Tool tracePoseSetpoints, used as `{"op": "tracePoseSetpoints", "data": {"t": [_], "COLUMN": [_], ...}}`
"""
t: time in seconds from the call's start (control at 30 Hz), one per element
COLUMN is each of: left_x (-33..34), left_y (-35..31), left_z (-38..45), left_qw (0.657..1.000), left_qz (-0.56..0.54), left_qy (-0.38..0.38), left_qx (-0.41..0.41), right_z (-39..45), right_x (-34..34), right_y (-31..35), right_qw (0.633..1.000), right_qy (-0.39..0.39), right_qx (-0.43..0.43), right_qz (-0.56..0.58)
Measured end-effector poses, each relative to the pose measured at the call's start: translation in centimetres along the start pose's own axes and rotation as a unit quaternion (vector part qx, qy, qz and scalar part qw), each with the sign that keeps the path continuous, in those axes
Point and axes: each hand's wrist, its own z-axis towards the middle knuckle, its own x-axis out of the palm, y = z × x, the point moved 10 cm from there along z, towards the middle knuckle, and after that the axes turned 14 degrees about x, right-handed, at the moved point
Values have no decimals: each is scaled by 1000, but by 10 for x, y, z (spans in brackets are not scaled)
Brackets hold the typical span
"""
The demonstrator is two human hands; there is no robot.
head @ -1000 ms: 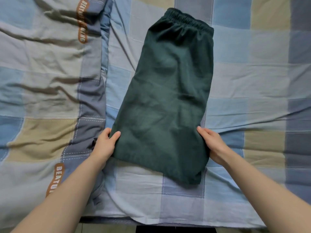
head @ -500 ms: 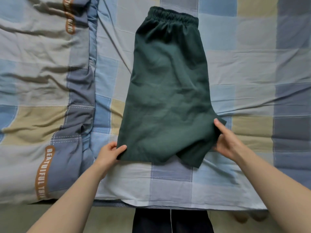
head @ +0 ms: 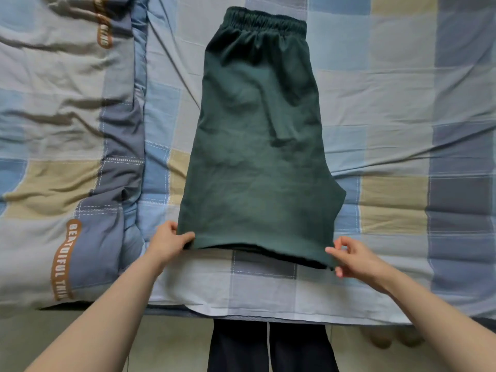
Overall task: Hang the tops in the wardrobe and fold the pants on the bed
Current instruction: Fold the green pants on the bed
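While the quilt point(head: 67, 135) lies bunched along the left of the bed, its brown lettered strip running down the fold, it sits well apart from the work and leaves the flat checked sheet point(head: 389, 108) free as a folding surface. Just right of the quilt's edge, the left hand point(head: 167, 241) pinches the near left corner of the dark green shorts point(head: 257, 146), thumb on top and fingers curled under the hem, which looks like a hold meant to keep that corner square.

Those shorts lie in the middle of the bed, already doubled lengthwise so one leg rests on the other, elastic waistband at the far end and leg hems toward the person. Laid this way, the long axis points straight away from the body, so I'd judge the next fold is meant to carry the hems up toward the waistband. A lower layer peeks out darker beneath the near hem, so the two legs are not quite matched.

Further right, the crotch point juts out from the edge. The right hand point(head: 354, 257) meets the near right corner with thumb and forefinger narrowed onto the hem, the other fingers loosely spread above it; it seems to be tugging that corner level with the left one.

Below the bed's edge, the person's dark trousers point(head: 271, 345) show, standing close against the mattress.
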Motion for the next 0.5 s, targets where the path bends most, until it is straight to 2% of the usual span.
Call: {"op": "tracePoseSetpoints", "data": {"t": [0.03,0.07,0.1,0.13,0.2,0.23,0.27,0.3,0.37,0.4,0.5], "left_x": [-9,-14,-9,2,38,57,80,107,164,187,228], "left_y": [-13,-34,-60,-86,-137,-159,-176,-189,-200,-203,-209], "left_z": [-3,-7,-12,-18,-33,-39,-44,-44,-45,-46,-43], "left_qw": [984,950,921,905,880,869,870,886,918,921,929], "left_qz": [172,300,364,380,364,351,320,259,126,94,75], "left_qy": [-38,-83,-118,-142,-160,-154,-121,-62,89,139,176], "left_qx": [9,30,71,128,260,314,356,379,366,352,316], "right_z": [2,6,9,10,6,3,3,4,3,3,9], "right_x": [-8,-18,-36,-58,-95,-105,-107,-106,-95,-86,-61], "right_y": [-7,-10,-8,-2,18,32,50,68,104,119,143], "right_qw": [998,989,978,966,952,948,950,954,960,965,982], "right_qy": [-31,-70,-126,-197,-299,-317,-307,-282,-233,-207,-135], "right_qx": [18,36,44,44,18,-12,-48,-86,-138,-147,-128], "right_qz": [-61,-121,-160,-161,-70,-23,17,50,77,68,-10]}}
